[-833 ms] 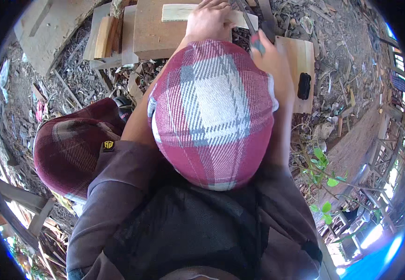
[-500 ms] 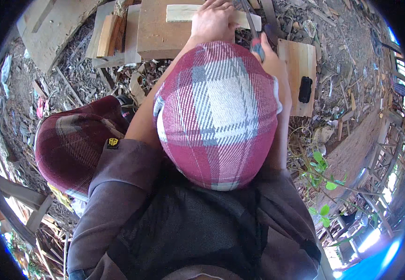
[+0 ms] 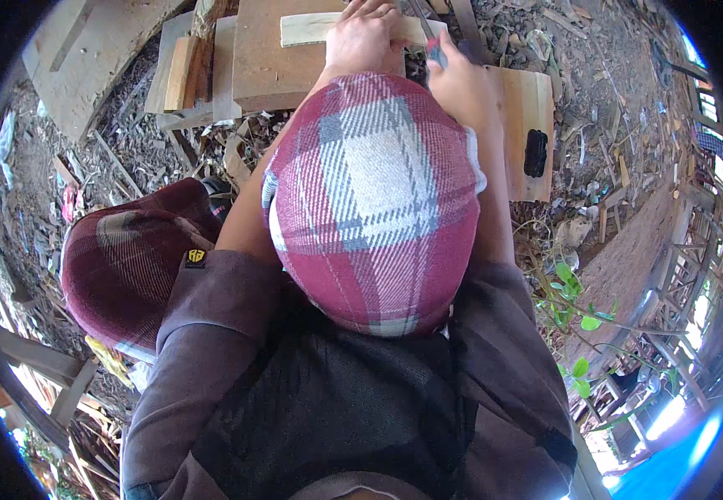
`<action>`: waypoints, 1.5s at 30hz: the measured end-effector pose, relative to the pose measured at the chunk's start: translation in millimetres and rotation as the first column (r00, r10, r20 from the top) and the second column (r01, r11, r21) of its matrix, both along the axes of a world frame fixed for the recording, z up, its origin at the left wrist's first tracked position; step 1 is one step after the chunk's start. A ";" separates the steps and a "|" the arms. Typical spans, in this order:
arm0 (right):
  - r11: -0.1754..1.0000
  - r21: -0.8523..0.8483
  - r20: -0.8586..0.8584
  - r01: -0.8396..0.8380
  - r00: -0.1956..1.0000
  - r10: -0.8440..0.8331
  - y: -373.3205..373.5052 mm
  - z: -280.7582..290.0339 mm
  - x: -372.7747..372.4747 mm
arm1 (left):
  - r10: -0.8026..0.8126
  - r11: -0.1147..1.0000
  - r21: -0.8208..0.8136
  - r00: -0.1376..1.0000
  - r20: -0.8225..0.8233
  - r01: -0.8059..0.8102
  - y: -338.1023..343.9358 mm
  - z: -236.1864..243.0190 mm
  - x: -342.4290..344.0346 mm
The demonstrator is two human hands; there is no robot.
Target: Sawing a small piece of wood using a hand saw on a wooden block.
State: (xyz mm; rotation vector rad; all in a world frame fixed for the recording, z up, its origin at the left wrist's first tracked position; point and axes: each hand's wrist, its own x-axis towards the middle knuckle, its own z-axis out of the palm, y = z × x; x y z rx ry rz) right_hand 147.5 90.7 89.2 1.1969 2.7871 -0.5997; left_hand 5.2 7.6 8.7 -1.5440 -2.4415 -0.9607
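Observation:
My left hand (image 3: 364,42) presses down over a pale wooden strip (image 3: 303,30), its fingers bent across the strip toward the far side. The strip lies across a thick brown wooden block (image 3: 266,71). In my right hand (image 3: 457,79) is the red-and-grey handle of a hand saw (image 3: 436,52), fingers wrapped round it. Its narrow metal blade crosses the strip near the right end, leaning up and left out of the picture; I cannot make out the teeth. My raised knee in plaid cloth (image 3: 386,192) hides part of both forearms.
Right of the block lies a light board (image 3: 517,108) with a black oblong object (image 3: 536,153) on it. More planks and a short wood piece (image 3: 180,73) lie to the left. Scraps litter the earth around. A leafy plant (image 3: 578,312) grows at right.
My right hand and the saw handle have moved forward, away from me, closer to the strip. The left hand keeps its place on the strip. The whole view has shifted slightly.

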 end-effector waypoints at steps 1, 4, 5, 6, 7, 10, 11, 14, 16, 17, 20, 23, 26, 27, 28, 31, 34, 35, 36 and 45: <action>0.999 -0.037 -0.035 -0.017 0.999 0.015 -2.5 -1.9 13.5 | 0.000 1.000 -0.019 1.000 -0.014 -0.001 -1.8 1.1 -2.0; 0.983 -0.181 -0.001 0.018 1.000 -0.018 -40.4 42.2 50.4 | 0.038 0.999 -0.028 0.999 -0.024 -0.039 -15.6 1.8 -6.7; 0.986 -0.162 0.013 0.042 0.999 -0.040 -41.2 53.2 60.4 | 0.017 1.000 -0.010 1.000 -0.009 -0.017 -6.2 4.7 -1.4; 0.985 -0.151 0.072 0.085 0.995 -0.075 -45.5 59.0 65.1 | 0.010 1.000 -0.003 1.000 0.008 -0.010 -8.3 5.0 -2.5; 0.982 -0.140 0.129 0.125 0.986 -0.107 -48.3 60.7 67.6 | 0.006 1.000 0.002 1.000 0.024 -0.006 -12.1 5.8 -3.3; 0.991 -0.132 -0.033 -0.030 0.999 0.026 -27.1 34.7 50.6 | 0.031 0.999 0.013 0.999 0.023 -0.031 -18.5 4.9 -8.4; 0.996 -0.094 -0.002 -0.002 1.000 0.002 -15.2 17.8 40.5 | 0.019 1.000 -0.003 1.000 0.006 -0.019 -12.8 5.3 -5.1; 1.000 -0.025 0.014 0.012 1.000 -0.011 13.7 -5.2 -0.3 | -0.029 0.997 -0.078 0.998 -0.055 0.025 -1.9 1.1 -2.0; 1.000 -0.013 0.010 -0.008 1.000 0.008 4.8 -5.6 -10.3 | -0.027 0.998 -0.053 0.998 -0.052 0.024 -7.1 2.3 -1.6; 1.000 -0.003 0.022 0.005 1.000 -0.005 -1.1 -4.6 -9.1 | -0.028 1.000 -0.008 0.999 -0.016 0.028 -8.1 2.8 -0.4; 0.999 0.004 0.011 0.040 0.999 -0.040 -4.0 -6.4 11.1 | -0.032 0.997 0.066 0.999 0.005 0.031 3.5 3.0 2.2; 0.998 -0.056 -0.107 -0.019 0.994 0.013 -31.3 6.8 44.8 | -0.004 0.999 0.045 1.000 -0.006 0.004 -11.1 1.0 -0.8; 0.982 -0.156 0.037 0.103 0.994 -0.098 -48.1 45.2 47.8 | 0.004 1.000 0.030 1.000 0.008 -0.004 -19.6 3.5 -6.3; 0.983 -0.161 0.054 0.084 0.996 -0.076 -43.8 47.5 40.0 | 0.010 1.000 0.019 1.000 0.010 -0.010 -20.0 4.3 -7.0; 0.985 -0.156 0.069 0.075 0.996 -0.064 -34.4 46.4 32.8 | 0.005 1.000 0.017 1.000 0.009 -0.005 -14.4 8.3 -6.4; 0.998 -0.041 0.017 0.052 0.999 -0.052 12.1 7.1 -3.1 | -0.023 0.999 0.040 1.000 0.012 0.022 0.4 15.7 1.7; 0.997 -0.019 0.084 0.068 0.994 -0.066 6.2 9.8 -18.0 | -0.011 0.999 0.032 1.000 0.012 0.011 2.6 4.1 2.5; 0.997 -0.017 0.094 0.071 0.993 -0.069 -2.4 15.0 -17.0 | 0.000 0.999 0.034 1.000 0.016 0.000 0.3 1.8 1.5; 0.998 -0.025 0.084 0.057 0.995 -0.054 -6.9 14.3 -12.3 | 0.014 1.000 0.027 1.000 0.006 -0.014 -4.5 1.2 -2.3; 0.986 -0.153 0.082 0.072 0.995 -0.060 -33.5 43.1 44.2 | -0.020 0.999 0.028 1.000 0.015 0.020 -19.6 6.0 -8.5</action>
